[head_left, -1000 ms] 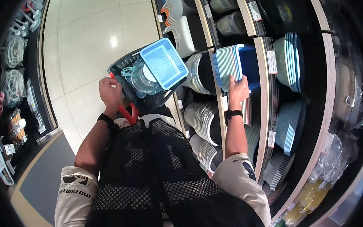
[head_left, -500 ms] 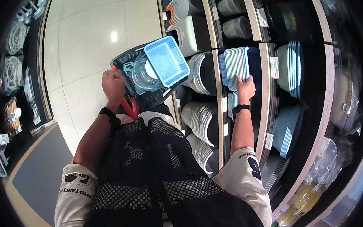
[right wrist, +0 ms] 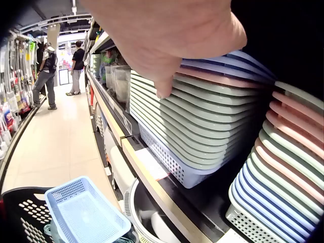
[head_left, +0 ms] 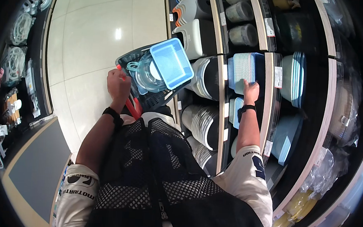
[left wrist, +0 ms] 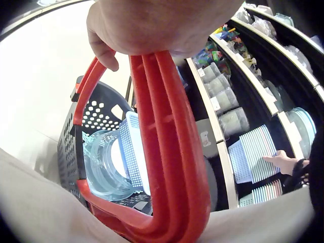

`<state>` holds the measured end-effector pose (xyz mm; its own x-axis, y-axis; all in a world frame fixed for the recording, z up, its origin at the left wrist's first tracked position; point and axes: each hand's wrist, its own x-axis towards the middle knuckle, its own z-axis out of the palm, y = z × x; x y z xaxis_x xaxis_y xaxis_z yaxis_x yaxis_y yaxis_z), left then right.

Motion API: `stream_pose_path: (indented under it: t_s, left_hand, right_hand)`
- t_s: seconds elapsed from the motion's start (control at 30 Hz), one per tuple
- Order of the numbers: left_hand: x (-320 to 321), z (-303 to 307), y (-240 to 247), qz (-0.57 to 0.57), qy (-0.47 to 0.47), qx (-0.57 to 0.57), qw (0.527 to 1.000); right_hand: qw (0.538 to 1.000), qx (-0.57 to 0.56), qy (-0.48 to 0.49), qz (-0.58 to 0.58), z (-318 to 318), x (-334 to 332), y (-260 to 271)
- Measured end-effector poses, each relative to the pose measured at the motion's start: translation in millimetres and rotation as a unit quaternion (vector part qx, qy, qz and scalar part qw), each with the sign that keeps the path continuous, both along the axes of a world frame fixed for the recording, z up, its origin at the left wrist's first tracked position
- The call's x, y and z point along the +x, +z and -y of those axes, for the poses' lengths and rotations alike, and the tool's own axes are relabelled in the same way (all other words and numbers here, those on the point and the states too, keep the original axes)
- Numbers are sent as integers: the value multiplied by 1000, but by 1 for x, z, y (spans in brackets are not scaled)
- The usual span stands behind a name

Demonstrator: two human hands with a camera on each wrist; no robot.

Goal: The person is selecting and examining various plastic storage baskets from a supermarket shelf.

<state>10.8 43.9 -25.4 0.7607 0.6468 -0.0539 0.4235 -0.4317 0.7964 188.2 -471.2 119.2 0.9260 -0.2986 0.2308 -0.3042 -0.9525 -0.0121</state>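
My left hand point(head_left: 119, 85) grips the red handle point(left wrist: 167, 142) of a dark shopping basket point(left wrist: 68, 147). In the shopping basket lie a light blue perforated plastic basket point(head_left: 172, 67) and a clear bluish plastic container point(head_left: 147, 77). At the shelf, my right hand point(head_left: 251, 93) holds the near corner of a stack of nested plastic baskets point(right wrist: 197, 126). Its thumb lies against the pale green rims in the right wrist view, and its other fingers reach over the top, mostly hidden. Blue and pink rims top this stack.
A second stack of pink, green and blue baskets point(right wrist: 283, 172) stands beside the first. White bins point(head_left: 200, 119) fill the lower shelf, and nested basins point(head_left: 293, 78) sit above. Two people point(right wrist: 77, 66) stand down the aisle. A grey panel point(head_left: 36, 171) is behind on the left.
The shelves and basket shift slightly rightward and down in the head view. My right hand stays at the basket stack, and my left hand keeps its grip on the handle.
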Motion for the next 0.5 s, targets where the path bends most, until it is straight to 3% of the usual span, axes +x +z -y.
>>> stream_pose_path:
  t_s: [0.17, 0.2, 0.3, 0.33, 0.5]
  left_hand:
    - [1, -1, 0, -19, -5, 11, 1000]
    - [1, -1, 2, -23, -4, 10, 1000]
    - [1, -1, 7, -24, -4, 7, 1000]
    - [1, 0, 8, -20, -4, 4, 1000]
    - [1, 0, 9, -29, -7, 9, 1000]
  right_hand:
    - [1000, 16, 24, -13, 29, 7, -12]
    - [997, 20, -30, -67, 37, 12, -12]
    - [996, 85, -18, -31, 64, 18, -28]
    - [999, 38, 7, -4, 95, 27, -51]
    - [1000, 7, -19, -23, 79, 29, -33]
